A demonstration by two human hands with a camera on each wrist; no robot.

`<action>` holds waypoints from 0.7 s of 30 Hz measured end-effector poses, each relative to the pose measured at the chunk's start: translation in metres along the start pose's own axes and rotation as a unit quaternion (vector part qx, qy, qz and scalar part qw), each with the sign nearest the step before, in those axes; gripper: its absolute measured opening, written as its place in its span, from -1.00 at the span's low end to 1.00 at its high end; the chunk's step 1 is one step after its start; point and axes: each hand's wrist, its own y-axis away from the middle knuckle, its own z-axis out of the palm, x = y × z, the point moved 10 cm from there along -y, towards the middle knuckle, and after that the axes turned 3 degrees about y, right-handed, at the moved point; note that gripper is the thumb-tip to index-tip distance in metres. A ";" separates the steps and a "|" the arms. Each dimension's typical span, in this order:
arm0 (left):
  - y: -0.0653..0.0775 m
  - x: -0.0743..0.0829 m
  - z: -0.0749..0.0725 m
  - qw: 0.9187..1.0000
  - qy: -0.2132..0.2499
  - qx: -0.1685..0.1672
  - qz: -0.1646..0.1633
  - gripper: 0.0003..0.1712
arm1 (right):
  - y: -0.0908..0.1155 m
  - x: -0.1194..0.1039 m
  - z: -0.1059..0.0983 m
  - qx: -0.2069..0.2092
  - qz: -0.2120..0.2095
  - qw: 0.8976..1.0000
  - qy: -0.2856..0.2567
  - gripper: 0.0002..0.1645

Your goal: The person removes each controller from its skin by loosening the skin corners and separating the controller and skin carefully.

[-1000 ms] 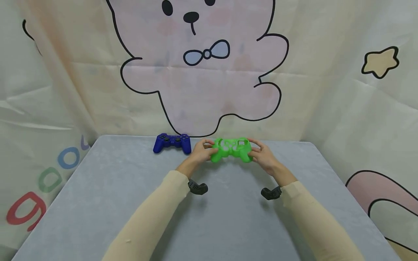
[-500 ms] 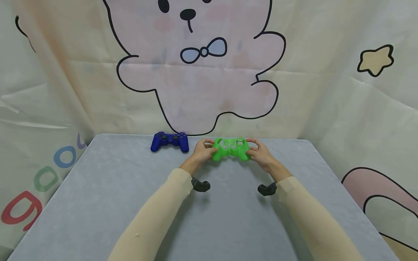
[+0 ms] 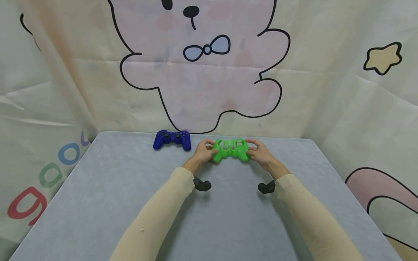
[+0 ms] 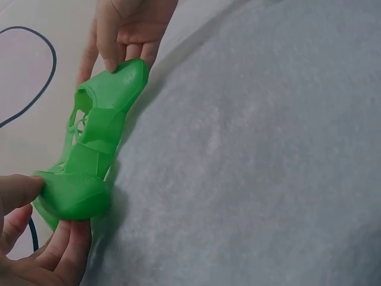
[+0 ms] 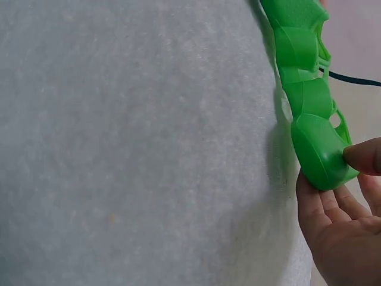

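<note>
A bright green silicone controller cover (image 3: 231,150) with cut-out holes is held between both hands near the table's far edge. My left hand (image 3: 203,152) pinches its left grip, thumb on top and fingers curled beneath. On the opposite side my right hand (image 3: 261,154) pinches the right grip the same way. The left wrist view shows the cover (image 4: 83,196) from its side, with grey table cloth next to it. In the right wrist view the thumb presses on the end of the cover (image 5: 318,152). A dark blue game controller (image 3: 172,139) lies left of the left hand.
The grey cloth-covered table (image 3: 228,224) has its far edge just behind the cover. A printed curtain (image 3: 209,87) hangs behind it and along both sides. A black wrist camera (image 3: 202,185) sits under the left wrist, another black wrist camera (image 3: 266,187) under the right.
The head view shifts slightly. Both hands keep their grip on the green cover, which now leans a little differently with its cut-outs less face-on. The blue controller stays where it lay.
</note>
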 end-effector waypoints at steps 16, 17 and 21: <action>-0.001 0.002 -0.007 0.994 -0.103 0.016 0.023 -0.71 | 0.000 -0.002 0.003 0.006 -0.004 0.997 0.071 -0.32; 0.000 0.002 -0.007 0.994 -0.106 0.015 0.025 -0.72 | 0.000 -0.002 0.003 0.008 -0.005 0.997 0.079 -0.33; 0.001 0.002 -0.004 0.992 -0.118 0.010 0.034 -0.74 | 0.000 0.001 0.002 0.011 -0.002 0.996 0.091 -0.33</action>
